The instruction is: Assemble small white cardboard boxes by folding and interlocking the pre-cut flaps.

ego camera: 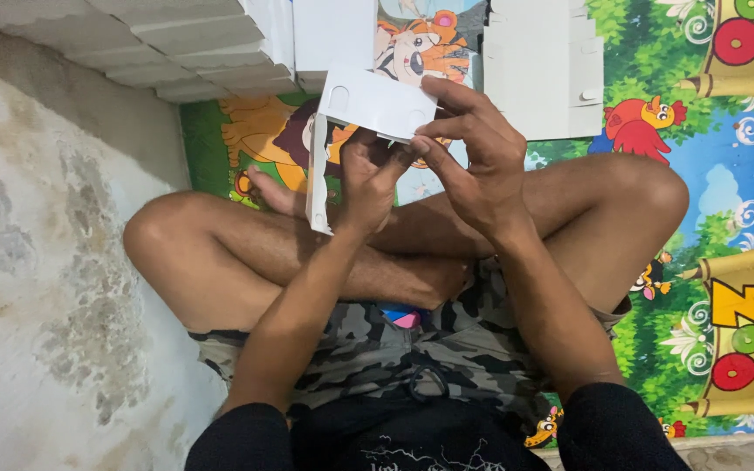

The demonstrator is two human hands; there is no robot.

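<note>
Both hands on one white cardboard box blank (pixel 368 100), centre-top of frame, above crossed legs. Left hand (pixel 368 179) gripping the lower folded flap, fingers curled shut around it. Right hand (pixel 473 161) pinching the panel's right edge, thumb and fingertips closed on it. Stack of folded white boxes (pixel 194 44) upper left; flat white blanks (pixel 543 70) upper right; cartoon-print mat (pixel 709 201) underneath.

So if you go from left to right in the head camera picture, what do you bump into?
Stained grey wall → bent knee → left hand on the white cardboard piece → right hand → the other knee → colourful cartoon play mat.
</note>
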